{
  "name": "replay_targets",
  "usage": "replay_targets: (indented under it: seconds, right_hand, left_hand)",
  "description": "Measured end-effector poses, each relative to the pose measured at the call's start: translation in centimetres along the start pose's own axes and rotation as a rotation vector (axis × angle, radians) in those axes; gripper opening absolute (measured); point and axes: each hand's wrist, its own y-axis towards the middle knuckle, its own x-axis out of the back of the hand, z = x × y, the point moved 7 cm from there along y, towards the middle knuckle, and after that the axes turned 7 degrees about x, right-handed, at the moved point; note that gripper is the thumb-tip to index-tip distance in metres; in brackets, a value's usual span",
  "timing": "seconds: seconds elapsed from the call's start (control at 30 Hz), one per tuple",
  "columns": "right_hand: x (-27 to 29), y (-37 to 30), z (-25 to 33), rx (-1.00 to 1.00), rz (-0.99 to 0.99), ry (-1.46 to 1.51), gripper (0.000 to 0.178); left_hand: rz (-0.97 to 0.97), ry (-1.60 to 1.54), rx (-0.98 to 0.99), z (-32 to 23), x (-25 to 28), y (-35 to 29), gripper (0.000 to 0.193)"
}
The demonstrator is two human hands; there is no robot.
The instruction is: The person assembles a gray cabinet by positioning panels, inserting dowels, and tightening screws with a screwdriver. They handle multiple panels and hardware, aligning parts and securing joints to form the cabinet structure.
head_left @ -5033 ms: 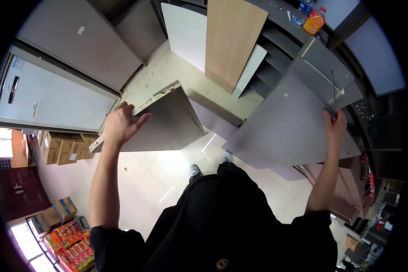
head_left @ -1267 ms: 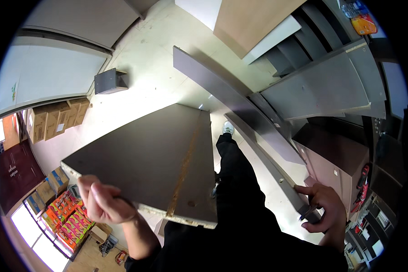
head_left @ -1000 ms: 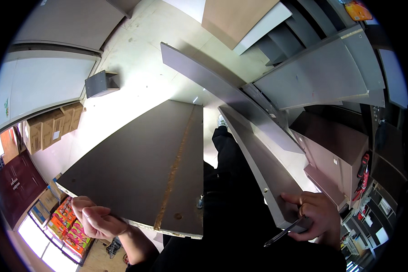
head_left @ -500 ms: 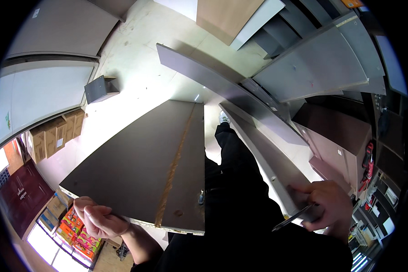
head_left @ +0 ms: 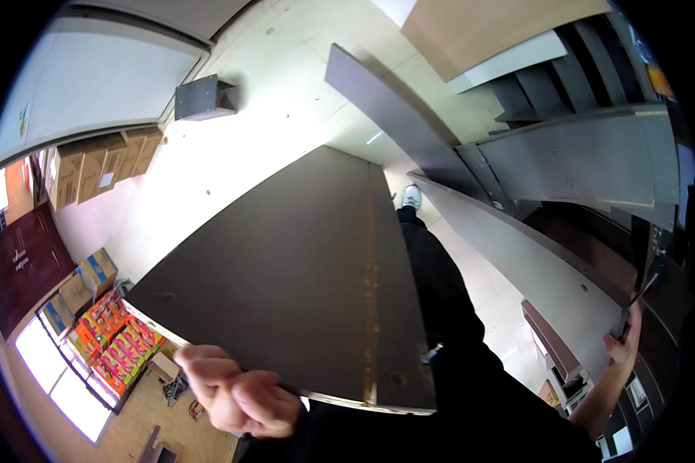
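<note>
My left hand [head_left: 239, 390] is closed on the near left edge of a wide dark brown board [head_left: 286, 262]. A rough tan groove runs along this board near its right side, and a small metal fitting [head_left: 432, 353] sits at its right edge. At far right, my right hand [head_left: 625, 343] grips the near end of a long grey board [head_left: 510, 247], tilted beside my leg. A slim dark tool [head_left: 645, 285] sticks up by the same hand; its kind is unclear, and most of the fingers are hidden behind the board.
Another narrow grey panel [head_left: 394, 108] lies ahead, touching stacked grey panels [head_left: 571, 162] on the right. A small dark box [head_left: 197, 99] stands on the floor at the far left. Cardboard boxes [head_left: 93, 170] line the left side, near colourful packages [head_left: 123, 347]. My shoe [head_left: 411, 197] is between the boards.
My right hand has moved outward to the right, swinging the long grey board's near end up and away from my leg. The dark board has shifted right in view, still held by my left hand.
</note>
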Motion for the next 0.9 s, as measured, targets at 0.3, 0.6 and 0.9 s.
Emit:
replay_targets:
  seconds: [0.3, 0.6, 0.9]
  right_hand:
    - [5.8, 2.4, -1.4, -0.176, -0.111, -0.321, 0.076]
    - [3.5, 6.9, 2.3, -0.326, -0.178, -0.370, 0.052]
    - [-3.3, 7.7, 7.9, 0.045, -0.258, -0.315, 0.037]
  left_hand:
    - [-0.093, -0.023, -0.020, 1.1, 2.3, -2.6, 0.036]
    - [0.134, -0.096, -0.122, 2.1, 3.2, -2.4, 0.024]
    - [0.119, 0.013, -0.188, 0.3, 0.8, 0.6, 0.034]
